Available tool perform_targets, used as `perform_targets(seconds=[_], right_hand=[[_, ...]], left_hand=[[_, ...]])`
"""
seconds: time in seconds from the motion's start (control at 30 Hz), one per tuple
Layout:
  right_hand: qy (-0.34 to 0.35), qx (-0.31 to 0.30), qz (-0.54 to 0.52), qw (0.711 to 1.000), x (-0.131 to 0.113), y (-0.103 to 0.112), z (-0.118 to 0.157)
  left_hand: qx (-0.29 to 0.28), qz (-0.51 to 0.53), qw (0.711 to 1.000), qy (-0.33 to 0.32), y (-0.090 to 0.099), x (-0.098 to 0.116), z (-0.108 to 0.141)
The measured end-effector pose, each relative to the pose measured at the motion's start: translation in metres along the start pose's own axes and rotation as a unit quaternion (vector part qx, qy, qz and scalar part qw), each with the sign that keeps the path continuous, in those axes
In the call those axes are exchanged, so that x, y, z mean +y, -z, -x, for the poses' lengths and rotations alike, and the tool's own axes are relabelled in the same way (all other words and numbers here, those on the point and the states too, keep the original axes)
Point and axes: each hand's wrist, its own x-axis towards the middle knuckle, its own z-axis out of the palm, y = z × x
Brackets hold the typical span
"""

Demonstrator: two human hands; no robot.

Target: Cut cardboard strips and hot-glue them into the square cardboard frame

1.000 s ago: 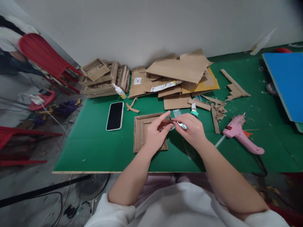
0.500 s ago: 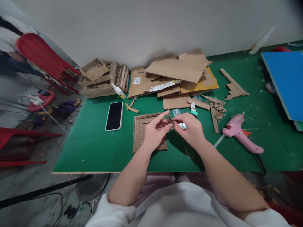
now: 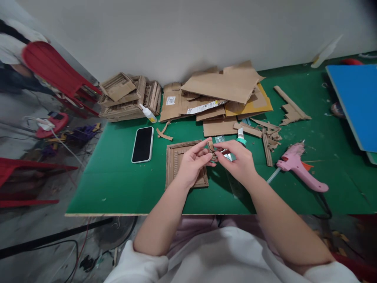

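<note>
A small cardboard strip (image 3: 211,146) is pinched between the fingers of my left hand (image 3: 193,164) and my right hand (image 3: 238,160). Its lower part is partly covered by my fingertips. Below my left hand, a square cardboard frame (image 3: 171,167) with a ridged inner border lies flat on the green table (image 3: 118,192). A utility knife (image 3: 240,135) with a green collar rests just beyond my right hand, which hides part of it.
A phone (image 3: 142,144) and a white glue bottle (image 3: 148,114) lie to the left. Cardboard sheets (image 3: 220,84) and stacked frames (image 3: 123,98) stand behind. On the right are cardboard scraps (image 3: 266,145), a pink glue gun (image 3: 300,167) and a blue board (image 3: 357,106).
The cardboard strip has been turned between my fingers, so its flat face now shows instead of its corrugated edge. My fingers have shifted slightly around it.
</note>
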Motion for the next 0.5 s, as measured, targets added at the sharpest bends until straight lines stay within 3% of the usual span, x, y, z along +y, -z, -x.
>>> perform_targets(seconds=[0.23, 0.5], right_hand=[[0.087, 0.018, 0.057, 0.994, 0.0053, -0.0004, 0.0012], [0.037, 0.031, 0.026, 0.999, 0.0010, -0.0011, -0.0013]], left_hand=[[-0.002, -0.019, 1.000, -0.018, -0.0015, -0.0029, -0.0006], [-0.014, -0.014, 1.000, -0.008, -0.0009, -0.0034, -0.0001]])
